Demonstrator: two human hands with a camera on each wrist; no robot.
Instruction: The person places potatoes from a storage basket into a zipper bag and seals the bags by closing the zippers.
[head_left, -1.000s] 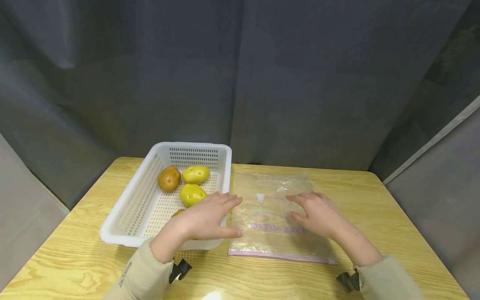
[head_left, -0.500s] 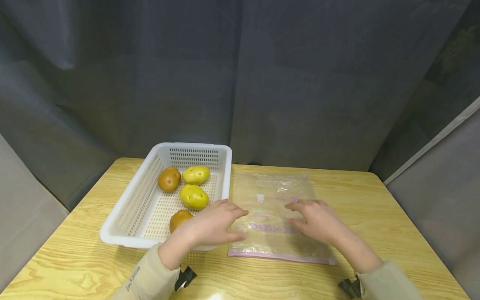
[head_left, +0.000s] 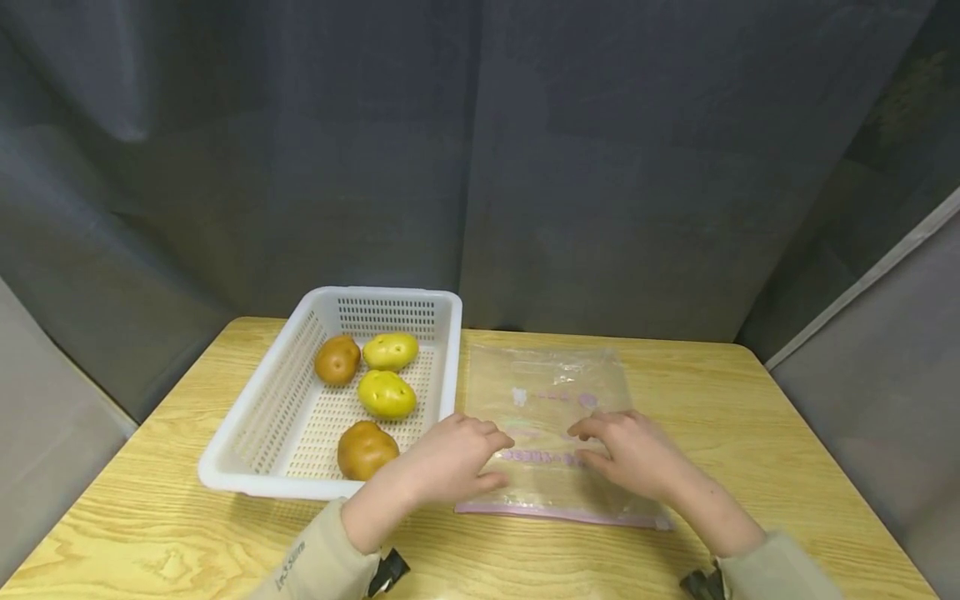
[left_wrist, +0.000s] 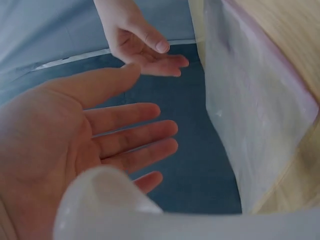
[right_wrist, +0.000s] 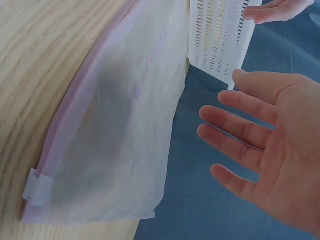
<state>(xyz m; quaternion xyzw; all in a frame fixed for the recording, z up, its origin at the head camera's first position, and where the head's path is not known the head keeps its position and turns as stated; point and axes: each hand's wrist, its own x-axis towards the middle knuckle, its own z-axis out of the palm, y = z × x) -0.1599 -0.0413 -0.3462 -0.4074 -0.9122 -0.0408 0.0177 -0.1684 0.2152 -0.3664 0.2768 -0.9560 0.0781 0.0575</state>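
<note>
A clear zip bag (head_left: 547, 483) with a pink seal along its near edge lies flat on the table. Above its left side hovers my left hand (head_left: 457, 461), fingers extended and loose, holding nothing. My right hand (head_left: 627, 451) is over the bag's right part, its fingers relaxed with nothing in them. In the right wrist view, the bag's white slider (right_wrist: 38, 187) sits at one end of the seal. Left of the bag stands a white perforated basket (head_left: 247, 482). In it lie two yellow potatoes, one farther (head_left: 391, 351) and one nearer (head_left: 386, 395), and two brown potatoes, one farther (head_left: 337, 360) and one nearer (head_left: 366, 451).
The wooden table (head_left: 750, 433) extends right of the bag and along the front. A dark curtain (head_left: 600, 167) hangs behind its back edge. The basket's right rim is close to my left forearm.
My left hand has moved right and toward me, away from the basket, uncovering the nearer brown potato. My right hand has come slightly nearer. The bag and basket stay put.
</note>
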